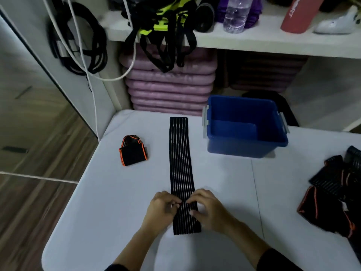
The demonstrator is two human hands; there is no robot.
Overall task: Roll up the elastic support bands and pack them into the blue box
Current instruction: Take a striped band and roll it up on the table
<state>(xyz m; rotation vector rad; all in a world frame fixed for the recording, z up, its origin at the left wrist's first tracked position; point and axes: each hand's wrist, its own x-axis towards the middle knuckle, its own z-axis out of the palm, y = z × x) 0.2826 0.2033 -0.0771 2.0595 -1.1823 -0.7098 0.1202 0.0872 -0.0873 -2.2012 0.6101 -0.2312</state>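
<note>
Head view: two hands are seen nearest, the left hand (pixel 163 209) and the right hand (pixel 210 209), set side by side with curled fingers pinching the near part of one long black band (pixel 180 163), which is laid flat on the white table (pixel 117 192). One folded orange-edged band (pixel 133 151) is placed left, a heap of bands (pixel 332 194) right. Farthest, one blue box (pixel 244 147) is stood open, only its blue walls seen inside.

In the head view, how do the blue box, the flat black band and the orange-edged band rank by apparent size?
Largest: blue box.
Then: flat black band, long but narrow.
Smallest: orange-edged band.
The gaps are plain.
</note>
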